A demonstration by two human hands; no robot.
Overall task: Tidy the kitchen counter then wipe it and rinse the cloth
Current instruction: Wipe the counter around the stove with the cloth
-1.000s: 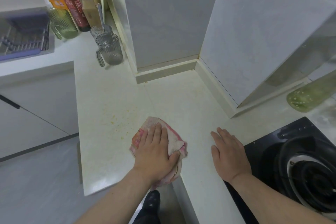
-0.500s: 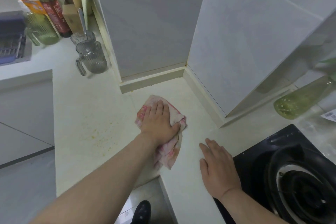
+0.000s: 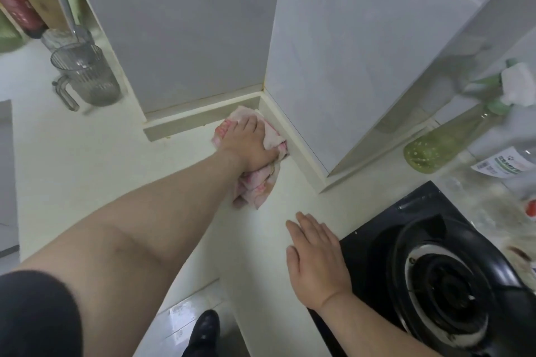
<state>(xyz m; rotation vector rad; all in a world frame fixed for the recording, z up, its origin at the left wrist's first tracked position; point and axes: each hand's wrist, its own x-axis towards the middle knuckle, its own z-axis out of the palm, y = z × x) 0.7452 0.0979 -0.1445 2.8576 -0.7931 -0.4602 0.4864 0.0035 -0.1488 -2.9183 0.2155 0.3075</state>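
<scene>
Pink cloth is pressed into counter corner by L hand, a fold seemingly pinched by thumb; R hand is laid flat, relaxed, beside stove.

Pale counter w/ pink cloth in back corner; clear jug far left; black hob right

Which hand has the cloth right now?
The left hand holds the pink cloth, pressing it into the back corner of the counter; the right hand lies flat and empty on it beside the stove.
</scene>
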